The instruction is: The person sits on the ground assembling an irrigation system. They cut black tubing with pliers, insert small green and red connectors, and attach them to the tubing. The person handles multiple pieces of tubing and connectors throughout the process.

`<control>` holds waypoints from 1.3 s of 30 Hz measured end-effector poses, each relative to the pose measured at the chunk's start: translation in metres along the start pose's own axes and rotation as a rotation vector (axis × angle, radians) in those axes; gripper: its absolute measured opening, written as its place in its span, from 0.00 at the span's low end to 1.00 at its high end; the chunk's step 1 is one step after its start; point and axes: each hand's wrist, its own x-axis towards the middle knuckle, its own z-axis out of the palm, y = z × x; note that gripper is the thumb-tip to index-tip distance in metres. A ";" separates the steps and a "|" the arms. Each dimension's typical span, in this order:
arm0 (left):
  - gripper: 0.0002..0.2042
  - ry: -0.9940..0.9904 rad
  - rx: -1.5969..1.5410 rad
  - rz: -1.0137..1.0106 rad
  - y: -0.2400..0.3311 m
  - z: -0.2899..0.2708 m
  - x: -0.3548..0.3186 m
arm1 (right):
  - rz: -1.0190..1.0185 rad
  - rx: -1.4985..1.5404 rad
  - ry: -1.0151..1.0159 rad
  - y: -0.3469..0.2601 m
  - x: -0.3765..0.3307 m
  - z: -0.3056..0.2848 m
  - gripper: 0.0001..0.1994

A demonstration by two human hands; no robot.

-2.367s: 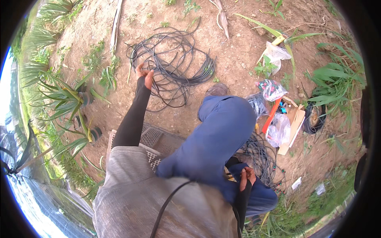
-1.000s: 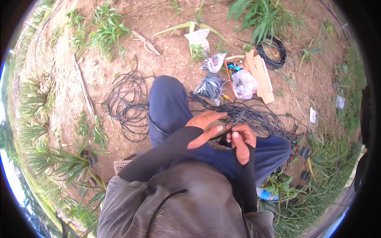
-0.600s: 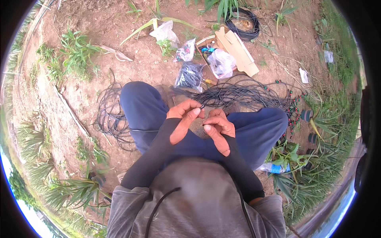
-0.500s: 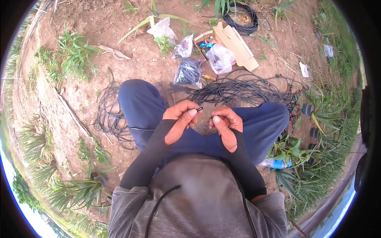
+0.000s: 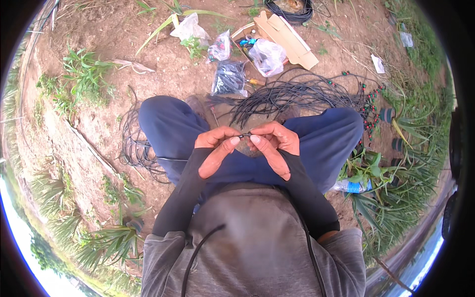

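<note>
My left hand and my right hand are close together above my lap, thumbs against forefingers. Between the fingertips is a thin black tube end, pinched from the left side. The right fingertips close on a small dark piece that meets the tube end; its exact shape is too small to make out. A thin black line crosses my left thigh towards the left wrist, and my arm hides where it goes.
Ahead lie a bundle of thin black tubes with red and green tips, a bag of black parts, an opened cardboard box and a black hose coil. More loose tubing is at left. Spiky plants stand at right.
My hands have come together, the right moving left, so the tube end and the small dark piece now meet. The ground ahead has shifted slightly upward in view.
</note>
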 end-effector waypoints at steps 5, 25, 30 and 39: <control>0.07 0.002 -0.003 0.017 -0.001 -0.002 0.001 | 0.003 -0.006 -0.005 0.000 0.000 0.000 0.06; 0.04 0.030 0.219 0.031 0.009 -0.002 -0.002 | -0.186 -0.393 -0.092 0.000 0.005 -0.008 0.03; 0.03 -0.003 0.395 0.147 0.006 -0.004 0.000 | -0.244 -0.579 -0.223 -0.011 0.007 -0.016 0.03; 0.07 -0.009 0.681 0.548 -0.012 -0.005 0.002 | 0.123 -0.492 -0.281 -0.012 0.004 -0.019 0.03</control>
